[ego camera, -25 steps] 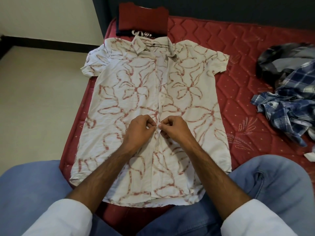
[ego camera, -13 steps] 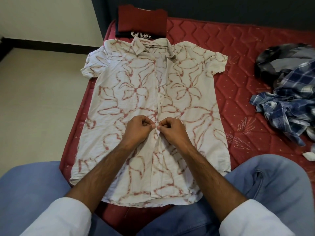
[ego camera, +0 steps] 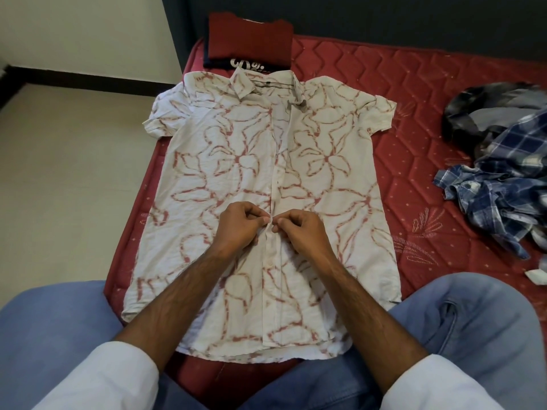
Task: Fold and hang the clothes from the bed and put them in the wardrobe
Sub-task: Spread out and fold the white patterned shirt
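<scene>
Floral shirt (ego camera: 236, 161) placket as before, pinched between left hand (ego camera: 239, 229) and right hand (ego camera: 302, 232).

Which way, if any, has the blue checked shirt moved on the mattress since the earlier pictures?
No. The blue checked shirt lies in the same spot by the embroidered motif on the mattress.

I sit at a red quilted mattress (ego camera: 414, 93) against a dark grey headboard wall (ego camera: 384, 19), cream plaster wall (ego camera: 83, 31) and black skirting strip (ego camera: 88, 79) left, beige tiled floor (ego camera: 65, 179) below.
</scene>
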Tool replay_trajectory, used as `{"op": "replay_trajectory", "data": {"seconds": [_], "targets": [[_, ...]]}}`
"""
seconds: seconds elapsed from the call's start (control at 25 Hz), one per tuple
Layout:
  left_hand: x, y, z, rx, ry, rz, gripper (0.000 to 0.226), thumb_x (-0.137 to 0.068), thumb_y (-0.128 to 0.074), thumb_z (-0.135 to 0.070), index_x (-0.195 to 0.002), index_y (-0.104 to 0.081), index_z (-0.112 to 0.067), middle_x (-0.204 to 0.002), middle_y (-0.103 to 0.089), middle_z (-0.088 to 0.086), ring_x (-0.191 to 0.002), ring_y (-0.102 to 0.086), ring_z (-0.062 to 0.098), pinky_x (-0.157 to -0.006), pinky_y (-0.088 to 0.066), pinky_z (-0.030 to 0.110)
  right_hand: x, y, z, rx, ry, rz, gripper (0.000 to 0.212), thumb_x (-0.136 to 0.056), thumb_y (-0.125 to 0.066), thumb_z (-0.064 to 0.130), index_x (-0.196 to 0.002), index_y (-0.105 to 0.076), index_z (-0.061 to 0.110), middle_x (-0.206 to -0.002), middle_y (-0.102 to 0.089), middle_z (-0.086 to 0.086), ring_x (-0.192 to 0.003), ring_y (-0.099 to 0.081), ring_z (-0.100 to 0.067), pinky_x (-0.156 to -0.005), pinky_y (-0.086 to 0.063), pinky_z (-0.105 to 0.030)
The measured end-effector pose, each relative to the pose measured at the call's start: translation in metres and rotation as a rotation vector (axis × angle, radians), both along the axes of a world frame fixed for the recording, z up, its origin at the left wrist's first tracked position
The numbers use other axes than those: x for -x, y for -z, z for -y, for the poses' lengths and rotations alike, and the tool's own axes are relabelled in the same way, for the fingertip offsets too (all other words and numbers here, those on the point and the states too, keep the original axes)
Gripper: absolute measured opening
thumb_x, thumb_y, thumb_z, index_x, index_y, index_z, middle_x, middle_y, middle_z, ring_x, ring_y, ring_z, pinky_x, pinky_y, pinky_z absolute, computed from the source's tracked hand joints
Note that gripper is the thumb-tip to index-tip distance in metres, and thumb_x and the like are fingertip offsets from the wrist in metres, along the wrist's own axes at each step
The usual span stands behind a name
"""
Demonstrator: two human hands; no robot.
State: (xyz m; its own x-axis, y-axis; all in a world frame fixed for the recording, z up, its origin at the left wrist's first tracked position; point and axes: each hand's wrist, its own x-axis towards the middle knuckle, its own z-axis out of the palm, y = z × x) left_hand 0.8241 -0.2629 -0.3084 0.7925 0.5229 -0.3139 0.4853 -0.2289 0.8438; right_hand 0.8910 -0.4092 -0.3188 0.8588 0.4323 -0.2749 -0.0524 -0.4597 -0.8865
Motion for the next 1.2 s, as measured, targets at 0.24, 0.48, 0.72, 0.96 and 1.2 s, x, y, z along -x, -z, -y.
{"op": "replay_trajectory", "data": {"seconds": [0.24,0.48,0.72,0.96,1.2], "targets": [[0.001,-0.006,-0.001,0.035,0.031,0.004,0.017,-0.092,-0.073,-0.030,-0.085,-0.076,-0.015,-0.058,-0.069,0.000,-0.046,-0.062,0.016,-0.044,-0.048,0.025,0.005,0.004,-0.004,0.110,0.034,0.102,0.013,-0.079,-0.079,0.044,-0.085,-0.074,0.033,-0.076,-0.073,0.017,-0.074,-0.070,-0.003,-0.076,-0.062,-0.041],[-0.001,0.004,0.000,-0.096,0.007,0.002,0.007,-0.087,-0.074,-0.021,-0.092,-0.070,-0.018,-0.074,-0.071,-0.002,-0.059,-0.068,0.013,-0.054,-0.051,0.025,0.005,0.002,-0.005,0.156,0.000,0.140,0.014,-0.079,-0.080,0.044,-0.085,-0.073,0.033,-0.078,-0.072,0.018,-0.075,-0.068,-0.001,-0.075,-0.061,-0.038],[0.002,0.015,0.003,-0.114,-0.026,0.060,0.027,-0.085,-0.073,-0.021,-0.102,-0.052,-0.022,-0.087,-0.068,-0.003,-0.078,-0.065,0.012,-0.065,-0.052,0.032,-0.001,0.005,-0.004,0.139,0.002,0.115,0.017,-0.081,-0.076,0.048,-0.083,-0.072,0.032,-0.074,-0.072,0.015,-0.072,-0.069,-0.005,-0.075,-0.061,-0.043],[0.000,0.021,0.000,-0.055,-0.035,0.078,0.029,-0.086,-0.076,-0.021,-0.099,-0.050,-0.020,-0.087,-0.066,0.000,-0.076,-0.061,0.014,-0.066,-0.049,0.031,-0.003,0.006,-0.005,0.146,-0.024,0.150,0.014,-0.083,-0.074,0.044,-0.085,-0.069,0.031,-0.074,-0.070,0.013,-0.071,-0.067,-0.006,-0.073,-0.060,-0.043],[0.002,0.021,0.000,-0.010,-0.013,0.098,0.027,-0.085,-0.073,-0.013,-0.095,-0.050,-0.021,-0.087,-0.066,0.002,-0.076,-0.063,0.019,-0.075,-0.054,0.045,0.007,0.001,-0.007,0.245,-0.019,0.285,0.011,-0.083,-0.071,0.040,-0.086,-0.066,0.031,-0.075,-0.067,0.016,-0.071,-0.061,0.000,-0.061,-0.046,-0.026]]}}
